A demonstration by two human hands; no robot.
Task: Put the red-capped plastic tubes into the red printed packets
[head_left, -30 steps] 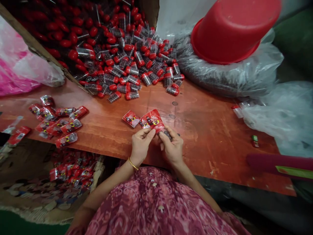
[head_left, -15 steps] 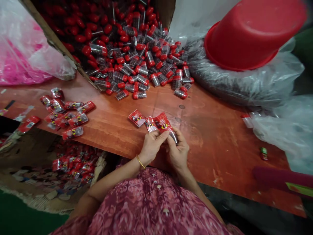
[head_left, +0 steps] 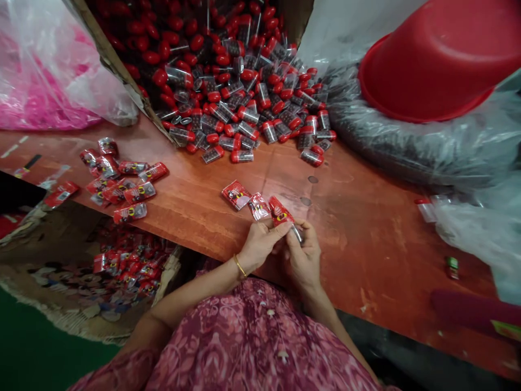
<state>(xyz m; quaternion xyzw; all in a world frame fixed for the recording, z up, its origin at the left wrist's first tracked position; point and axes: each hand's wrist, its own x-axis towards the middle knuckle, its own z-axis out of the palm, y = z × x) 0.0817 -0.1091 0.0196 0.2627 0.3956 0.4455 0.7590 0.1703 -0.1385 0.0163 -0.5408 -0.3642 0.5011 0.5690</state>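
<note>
My left hand (head_left: 258, 244), with a gold bracelet at the wrist, pinches the lower end of a red printed packet (head_left: 280, 210). From the right, my right hand (head_left: 304, 251) has its fingers closed round the packet's lower end, where a clear, dark-filled part (head_left: 297, 233) shows between the thumbs and fingers. Just beyond my left fingers a second red packet (head_left: 259, 206) lies on the table, its lower edge close to them. Another flat red packet (head_left: 236, 195) lies beside it to the left.
Red-capped clear tubes (head_left: 248, 130) spill from a cardboard box (head_left: 122, 70). Wrapped packets (head_left: 122, 190) lie at the left, above a lower box (head_left: 52, 228) of more. A red bucket (head_left: 431, 70) sits on a plastic bag (head_left: 391, 146). A small green item (head_left: 452, 267) is at the right.
The view has shifted, so the scene sits further right. The packet in my hands looks narrower, closer around its contents, and both hands remain closed on it.
</note>
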